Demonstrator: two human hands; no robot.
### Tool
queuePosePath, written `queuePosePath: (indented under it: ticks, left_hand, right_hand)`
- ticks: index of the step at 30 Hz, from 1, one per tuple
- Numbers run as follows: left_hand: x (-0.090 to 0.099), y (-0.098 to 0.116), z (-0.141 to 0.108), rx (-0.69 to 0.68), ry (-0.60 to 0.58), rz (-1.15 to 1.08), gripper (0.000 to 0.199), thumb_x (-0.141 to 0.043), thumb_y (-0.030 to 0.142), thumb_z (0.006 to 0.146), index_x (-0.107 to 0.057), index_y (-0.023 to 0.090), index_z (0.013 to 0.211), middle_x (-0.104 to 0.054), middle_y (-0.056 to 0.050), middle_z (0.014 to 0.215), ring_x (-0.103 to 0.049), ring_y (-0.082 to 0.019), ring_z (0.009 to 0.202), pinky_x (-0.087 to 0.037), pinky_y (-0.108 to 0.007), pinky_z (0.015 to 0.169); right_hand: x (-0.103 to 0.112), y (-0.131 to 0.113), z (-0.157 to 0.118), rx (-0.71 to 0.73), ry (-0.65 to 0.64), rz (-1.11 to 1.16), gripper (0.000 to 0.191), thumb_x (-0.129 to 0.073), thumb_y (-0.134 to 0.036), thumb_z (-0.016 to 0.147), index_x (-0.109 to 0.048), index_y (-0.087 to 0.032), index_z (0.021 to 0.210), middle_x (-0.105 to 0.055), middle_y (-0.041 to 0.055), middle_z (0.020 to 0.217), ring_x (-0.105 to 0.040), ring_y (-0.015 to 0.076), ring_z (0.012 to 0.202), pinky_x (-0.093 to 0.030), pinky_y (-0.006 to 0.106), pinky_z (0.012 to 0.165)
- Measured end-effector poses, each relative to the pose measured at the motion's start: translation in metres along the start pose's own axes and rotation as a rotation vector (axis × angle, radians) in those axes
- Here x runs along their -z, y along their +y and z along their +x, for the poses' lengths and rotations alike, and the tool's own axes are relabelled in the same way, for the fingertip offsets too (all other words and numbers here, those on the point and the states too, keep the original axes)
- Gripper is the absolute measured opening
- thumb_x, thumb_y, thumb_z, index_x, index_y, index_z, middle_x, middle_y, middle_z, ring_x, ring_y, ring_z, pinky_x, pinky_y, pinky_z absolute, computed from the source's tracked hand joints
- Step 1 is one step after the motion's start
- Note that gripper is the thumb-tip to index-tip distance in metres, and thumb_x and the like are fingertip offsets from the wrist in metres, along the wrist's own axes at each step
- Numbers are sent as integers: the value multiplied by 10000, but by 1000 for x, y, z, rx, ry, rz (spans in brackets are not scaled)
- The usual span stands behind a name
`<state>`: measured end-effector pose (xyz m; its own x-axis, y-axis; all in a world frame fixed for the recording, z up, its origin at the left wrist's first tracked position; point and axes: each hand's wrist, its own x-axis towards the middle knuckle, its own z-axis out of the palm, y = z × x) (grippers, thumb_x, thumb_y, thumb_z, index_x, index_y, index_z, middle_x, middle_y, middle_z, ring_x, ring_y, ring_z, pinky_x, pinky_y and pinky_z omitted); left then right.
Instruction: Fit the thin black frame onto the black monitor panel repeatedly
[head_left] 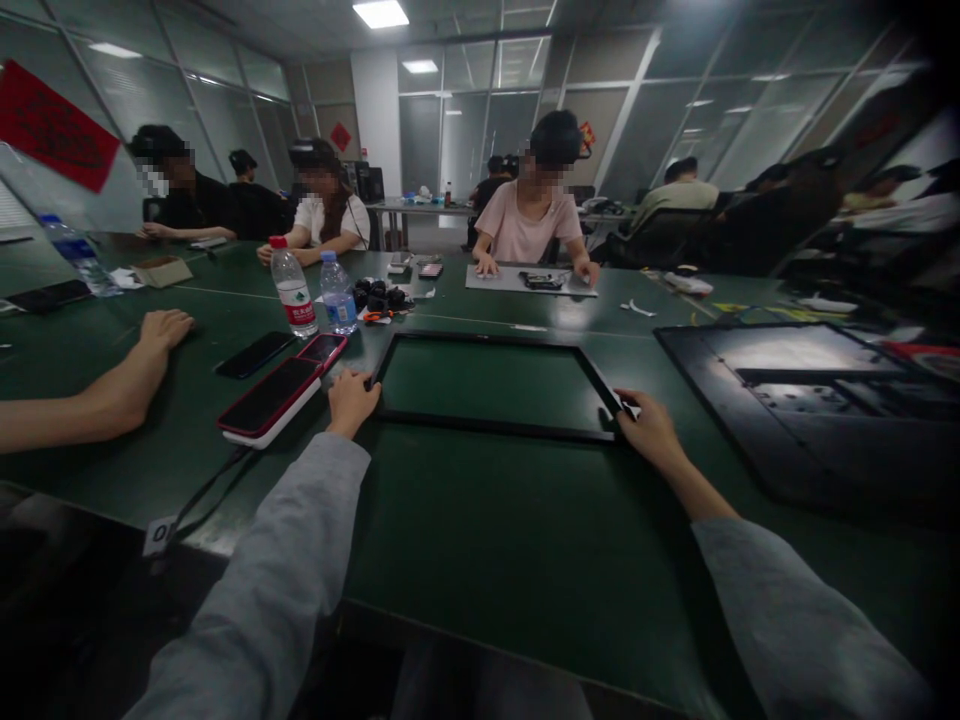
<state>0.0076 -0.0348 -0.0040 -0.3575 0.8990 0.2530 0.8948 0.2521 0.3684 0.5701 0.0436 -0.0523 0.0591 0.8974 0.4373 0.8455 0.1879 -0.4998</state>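
Note:
A thin black rectangular frame lies in front of me, its open middle showing the green table beneath. My left hand is closed on the frame's left side, near its front corner. On the opposite side my right hand grips the right edge by the front corner, with a small white patch showing at the fingers. The frame's near bar looks slightly raised at the right, but I cannot tell whether it touches the table. Left of my left hand is a phone in a red case on a white block with a cable.
A large black panel lies at the right. Two bottles, one red-capped and one blue-capped, stand beyond the phones. Another person's arm rests at the left. Across the table a person in pink works at a grey board.

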Motion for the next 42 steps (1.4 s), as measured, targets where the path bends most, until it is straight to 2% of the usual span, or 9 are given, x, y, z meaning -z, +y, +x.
queuePosePath:
  ticks: [8,12,16,18,20,22,28,36,42]
  left_hand:
    - [2,4,-2,3,18,-42,418,-608,391,971,-761,210,1315,-673,-209,1367,-605,-413,1310,-503,-546,1053]
    - [2,8,1,-15,66,-210,405,-678,344,926,-761,215,1301,-710,-176,1311,-648,-375,1262,-509,-516,1072]
    - [19,11,6,-17,313,-636,579,-638,309,964,-582,210,1532,-758,-91,1125,-727,-231,995,-559,-368,959]
    - [30,11,5,21,534,-674,712,-598,353,1006,-379,228,1672,-741,-47,1051,-718,-200,938,-547,-330,942]
    - [38,11,3,26,609,-623,814,-600,387,1013,-242,219,1725,-723,-29,1001,-708,-198,896,-534,-321,943]
    - [39,10,1,-17,569,-564,825,-600,381,1011,-230,220,1731,-718,-30,991,-698,-202,867,-529,-326,934]
    - [27,17,-4,-170,237,-388,793,-633,301,977,-333,230,1707,-741,-29,934,-687,-208,795,-522,-325,871]
    - [24,19,-8,-214,93,-209,592,-574,317,1029,-515,283,1617,-771,-35,947,-704,-229,842,-511,-337,828]
    - [19,19,-12,-416,-115,-231,436,-670,539,972,-780,284,1308,-754,-103,1265,-645,-320,1223,-493,-482,1052]
  right_hand:
    - [6,-10,-3,-39,-21,55,556,-565,-338,782,-713,-195,1299,-754,149,1240,-705,341,1171,-560,539,1027]
    - [4,-10,-4,-15,-17,-22,570,-597,-370,769,-722,-223,1305,-760,132,1190,-699,356,1140,-558,576,1010]
    - [1,-7,-3,-37,-19,-73,595,-576,-376,777,-712,-201,1330,-746,158,1189,-685,385,1160,-548,613,998]
    - [1,-7,-3,-38,-32,-68,617,-566,-378,789,-691,-198,1366,-733,162,1223,-667,390,1200,-531,623,1022]
    - [1,-7,-3,-44,-43,-72,627,-567,-379,797,-676,-207,1390,-720,159,1256,-652,389,1227,-520,627,1036]
    - [2,-8,-3,-58,-57,-86,632,-566,-368,800,-667,-215,1405,-709,158,1280,-645,387,1237,-521,630,1036]
    - [1,-5,-3,-67,-67,-108,686,-543,-295,795,-637,-210,1469,-696,160,1341,-632,388,1268,-515,631,1052]
    - [0,-5,-3,-29,-54,-96,678,-546,-288,798,-648,-162,1457,-711,175,1327,-653,386,1242,-519,589,1069]
    - [5,-3,-2,-20,40,-8,626,-567,-266,781,-699,-129,1377,-750,174,1141,-711,344,1078,-540,528,1046]
